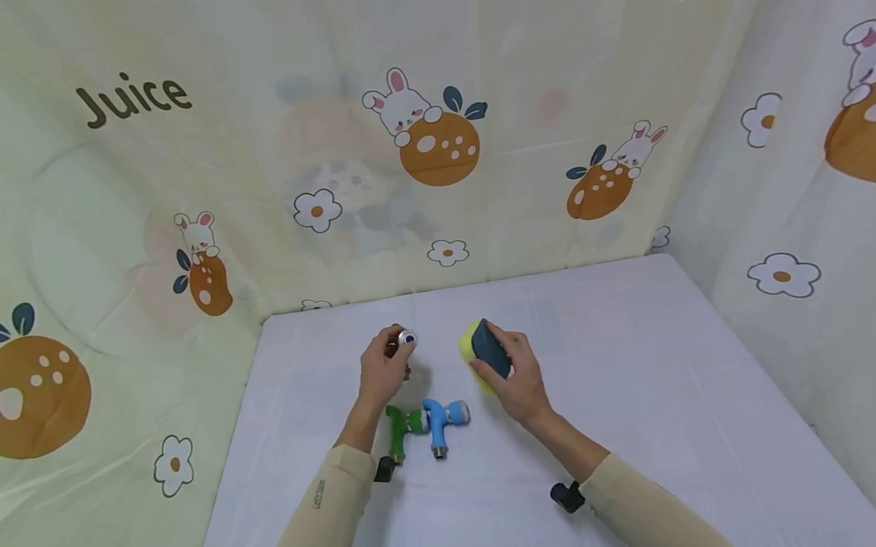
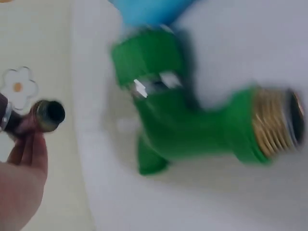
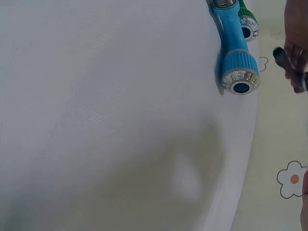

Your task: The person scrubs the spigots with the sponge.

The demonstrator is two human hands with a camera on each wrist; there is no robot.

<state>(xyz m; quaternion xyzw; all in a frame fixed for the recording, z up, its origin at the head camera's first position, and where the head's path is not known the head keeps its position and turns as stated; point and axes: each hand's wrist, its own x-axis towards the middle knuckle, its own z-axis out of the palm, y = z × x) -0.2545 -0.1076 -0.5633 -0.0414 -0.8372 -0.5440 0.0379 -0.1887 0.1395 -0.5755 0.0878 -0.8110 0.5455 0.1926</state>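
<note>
My left hand [image 1: 380, 371] grips a dark brownish-red tap [image 2: 47, 114] above the table, its silver end facing up in the head view. The tap's threaded outlet shows in the left wrist view; fingers cover most of its body. To the right, my right hand [image 1: 521, 378] holds a dark blue and yellow sponge [image 1: 491, 350], thumb on one side and fingers on the other. The sponge is outside the right wrist view. Nearer to me, a green tap [image 1: 397, 431] and a blue tap [image 1: 437, 422] lie side by side on the table.
A white-covered table [image 1: 639, 428] carries the taps. Behind it hangs a pale curtain [image 1: 523, 195] printed with rabbits, oranges and flowers, which also runs along both sides. Black wrist camera mounts [image 1: 567, 496] sit under the forearms.
</note>
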